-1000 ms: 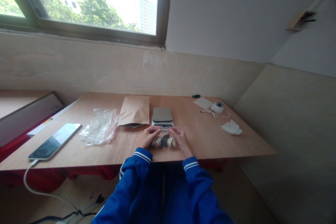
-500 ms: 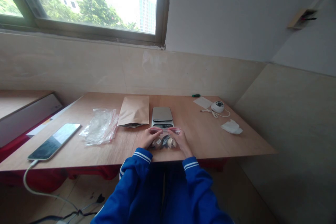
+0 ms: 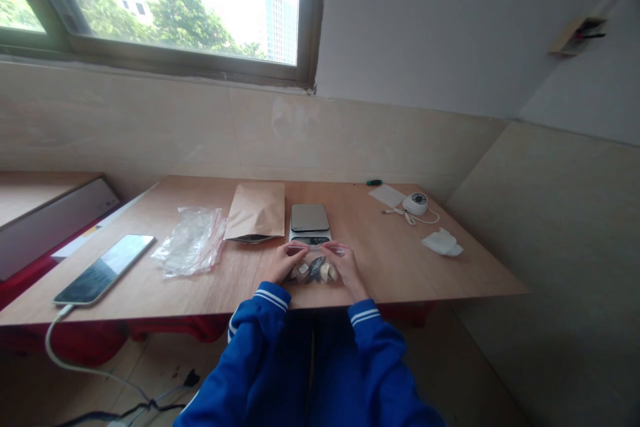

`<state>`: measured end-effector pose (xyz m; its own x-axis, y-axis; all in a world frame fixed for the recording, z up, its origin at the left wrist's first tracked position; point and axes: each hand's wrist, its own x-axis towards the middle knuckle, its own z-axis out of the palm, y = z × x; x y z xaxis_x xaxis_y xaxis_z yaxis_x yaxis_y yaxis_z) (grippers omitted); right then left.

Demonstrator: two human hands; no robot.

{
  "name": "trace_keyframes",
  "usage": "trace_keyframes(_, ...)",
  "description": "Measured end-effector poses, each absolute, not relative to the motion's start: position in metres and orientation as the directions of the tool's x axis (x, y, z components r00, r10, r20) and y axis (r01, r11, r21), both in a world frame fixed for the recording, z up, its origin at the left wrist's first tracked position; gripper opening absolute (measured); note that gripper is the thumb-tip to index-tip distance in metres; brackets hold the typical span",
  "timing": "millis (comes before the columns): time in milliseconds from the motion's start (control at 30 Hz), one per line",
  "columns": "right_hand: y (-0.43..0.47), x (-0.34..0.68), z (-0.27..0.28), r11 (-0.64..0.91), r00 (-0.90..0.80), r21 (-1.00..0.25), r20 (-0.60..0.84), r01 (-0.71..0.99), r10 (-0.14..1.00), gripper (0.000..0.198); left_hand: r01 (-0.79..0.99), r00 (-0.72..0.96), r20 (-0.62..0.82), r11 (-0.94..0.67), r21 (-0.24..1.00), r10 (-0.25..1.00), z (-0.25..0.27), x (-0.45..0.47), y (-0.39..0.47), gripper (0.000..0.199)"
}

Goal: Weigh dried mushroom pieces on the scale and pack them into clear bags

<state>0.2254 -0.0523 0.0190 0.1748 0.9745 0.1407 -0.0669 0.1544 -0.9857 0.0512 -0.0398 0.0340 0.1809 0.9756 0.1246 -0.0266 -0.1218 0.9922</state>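
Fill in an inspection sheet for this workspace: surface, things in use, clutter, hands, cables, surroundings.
Surface: wooden tabletop, pale brown.
Things in use: clear bag with small items inside, not clearly identifiable; scale just beyond it.
Clutter: brown pouch, loose clear bags, phone, crumpled white paper, white domed device.
Hands: left hand and right hand pinch the clear bag's top edge.
Cables: white cable at the phone; dark cables on the floor.
Surroundings: window and tiled wall behind.
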Motion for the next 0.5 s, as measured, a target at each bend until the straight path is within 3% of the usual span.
trace_keyframes(500,-0.0548,0.2248,0.0179,0.198,0.169,-0.977,0.183,-0.08,0.968,0.027,0.009,0.201,0.123,-0.127,0.992,0.972,0.0285,0.0502,-0.0384,0.029)
